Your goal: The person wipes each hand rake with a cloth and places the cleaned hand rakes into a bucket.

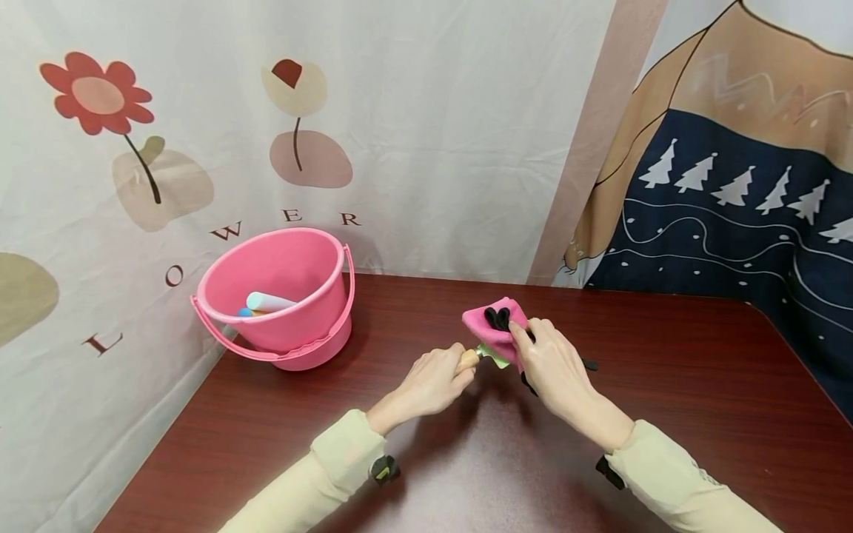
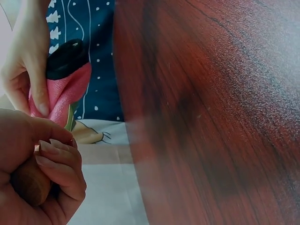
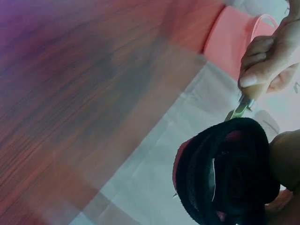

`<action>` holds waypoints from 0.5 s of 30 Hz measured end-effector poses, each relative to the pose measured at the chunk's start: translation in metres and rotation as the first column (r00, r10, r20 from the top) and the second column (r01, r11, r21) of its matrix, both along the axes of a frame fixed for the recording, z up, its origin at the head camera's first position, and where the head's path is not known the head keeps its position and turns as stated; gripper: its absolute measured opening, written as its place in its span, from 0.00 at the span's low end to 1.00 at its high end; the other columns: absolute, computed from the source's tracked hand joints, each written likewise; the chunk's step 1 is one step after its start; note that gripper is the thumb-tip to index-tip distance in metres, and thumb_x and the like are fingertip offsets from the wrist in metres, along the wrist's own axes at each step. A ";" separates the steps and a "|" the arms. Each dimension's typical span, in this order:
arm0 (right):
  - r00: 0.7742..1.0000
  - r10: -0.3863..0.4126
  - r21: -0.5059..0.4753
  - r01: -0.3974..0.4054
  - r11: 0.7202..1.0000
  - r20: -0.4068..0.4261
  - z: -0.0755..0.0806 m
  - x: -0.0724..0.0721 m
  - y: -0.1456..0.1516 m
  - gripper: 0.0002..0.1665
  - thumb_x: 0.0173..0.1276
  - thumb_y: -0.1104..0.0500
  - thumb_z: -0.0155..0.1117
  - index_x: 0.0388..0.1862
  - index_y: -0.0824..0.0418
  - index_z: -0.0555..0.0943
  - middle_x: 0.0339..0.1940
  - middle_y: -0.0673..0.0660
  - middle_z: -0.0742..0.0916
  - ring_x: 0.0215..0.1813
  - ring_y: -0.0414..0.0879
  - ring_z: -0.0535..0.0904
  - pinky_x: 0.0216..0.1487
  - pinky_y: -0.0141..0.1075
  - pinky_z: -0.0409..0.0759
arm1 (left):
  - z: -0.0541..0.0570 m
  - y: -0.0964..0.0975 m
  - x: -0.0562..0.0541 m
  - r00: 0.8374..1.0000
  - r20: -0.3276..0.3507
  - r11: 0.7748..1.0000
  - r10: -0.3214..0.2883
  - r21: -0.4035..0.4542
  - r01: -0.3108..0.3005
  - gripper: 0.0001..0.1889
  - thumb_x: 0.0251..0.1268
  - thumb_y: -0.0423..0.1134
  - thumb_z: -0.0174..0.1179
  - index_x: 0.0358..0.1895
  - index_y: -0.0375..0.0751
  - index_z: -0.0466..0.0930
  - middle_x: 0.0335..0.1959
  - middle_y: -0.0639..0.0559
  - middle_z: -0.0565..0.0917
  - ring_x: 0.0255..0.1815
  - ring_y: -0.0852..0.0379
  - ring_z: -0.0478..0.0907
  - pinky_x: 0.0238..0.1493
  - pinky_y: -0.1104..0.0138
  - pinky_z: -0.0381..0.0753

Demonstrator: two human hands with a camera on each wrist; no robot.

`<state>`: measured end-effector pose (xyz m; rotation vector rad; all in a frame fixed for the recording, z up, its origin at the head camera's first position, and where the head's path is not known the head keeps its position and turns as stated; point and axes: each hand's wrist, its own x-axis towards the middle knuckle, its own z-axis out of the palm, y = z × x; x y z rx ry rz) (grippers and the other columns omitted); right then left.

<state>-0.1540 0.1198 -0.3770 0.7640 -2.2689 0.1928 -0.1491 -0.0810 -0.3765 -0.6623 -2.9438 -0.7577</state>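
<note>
My left hand [image 1: 433,379] grips the wooden handle of a small hand tool [image 1: 469,360] with a metal collar and a green head. Its end shows inside the curled fingers in the left wrist view. Pinched in my right hand [image 1: 552,369] is a pink cloth [image 1: 481,323] with black loops and a black edge. The cloth lies against the green head and covers part of it, so the head's full shape is hidden. In the right wrist view the thick black edge [image 3: 197,173] forms a rounded opening. Both hands are above the table.
A pink bucket [image 1: 326,314] with its handle hanging down stands at the table's back left. Inside it lie a pale blue cylinder [image 1: 266,302] and other partly hidden things. Behind the dark red wooden table [image 1: 400,311] hangs a printed curtain [image 1: 453,148].
</note>
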 end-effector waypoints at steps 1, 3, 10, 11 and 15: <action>1.000 -0.005 -0.001 0.005 1.000 -0.002 0.000 -0.002 0.001 0.25 0.44 0.73 0.72 0.44 0.68 0.78 0.27 0.60 0.76 0.29 0.50 0.69 0.24 0.34 0.69 | 0.000 0.000 0.000 1.000 -0.001 1.000 0.000 -0.001 0.000 0.09 0.59 0.40 0.54 0.25 0.42 0.67 0.16 0.57 0.60 0.20 0.57 0.65 0.22 0.66 0.64; 1.000 -0.017 -0.004 0.017 1.000 -0.003 0.000 -0.004 0.004 0.24 0.45 0.74 0.71 0.44 0.69 0.79 0.26 0.60 0.75 0.29 0.50 0.69 0.24 0.34 0.68 | 0.000 -0.001 0.000 1.000 0.001 1.000 -0.001 -0.001 0.001 0.09 0.59 0.40 0.54 0.25 0.42 0.67 0.16 0.57 0.60 0.20 0.57 0.65 0.22 0.66 0.65; 0.996 -0.077 -0.030 0.079 0.996 0.045 -0.001 -0.012 0.017 0.17 0.53 0.71 0.68 0.44 0.69 0.81 0.26 0.62 0.76 0.28 0.51 0.69 0.22 0.34 0.68 | 0.000 -0.003 0.001 1.000 0.005 1.000 -0.004 0.000 0.004 0.08 0.58 0.40 0.54 0.25 0.43 0.67 0.16 0.57 0.60 0.20 0.58 0.64 0.21 0.67 0.63; 0.995 -0.084 -0.036 0.086 0.996 0.050 -0.002 -0.014 0.018 0.16 0.54 0.71 0.67 0.44 0.69 0.81 0.26 0.62 0.76 0.28 0.51 0.69 0.22 0.35 0.68 | 0.000 -0.004 0.001 1.000 0.006 1.000 -0.004 0.000 0.004 0.08 0.58 0.40 0.54 0.25 0.43 0.67 0.16 0.58 0.60 0.20 0.58 0.64 0.21 0.67 0.62; 0.994 -0.103 -0.063 0.105 0.992 0.046 -0.002 -0.021 0.027 0.13 0.57 0.71 0.65 0.43 0.70 0.81 0.24 0.62 0.75 0.27 0.53 0.69 0.21 0.38 0.68 | -0.001 -0.006 0.001 1.000 0.010 1.000 -0.013 -0.002 0.013 0.09 0.58 0.39 0.54 0.25 0.43 0.66 0.16 0.58 0.60 0.19 0.59 0.63 0.21 0.68 0.62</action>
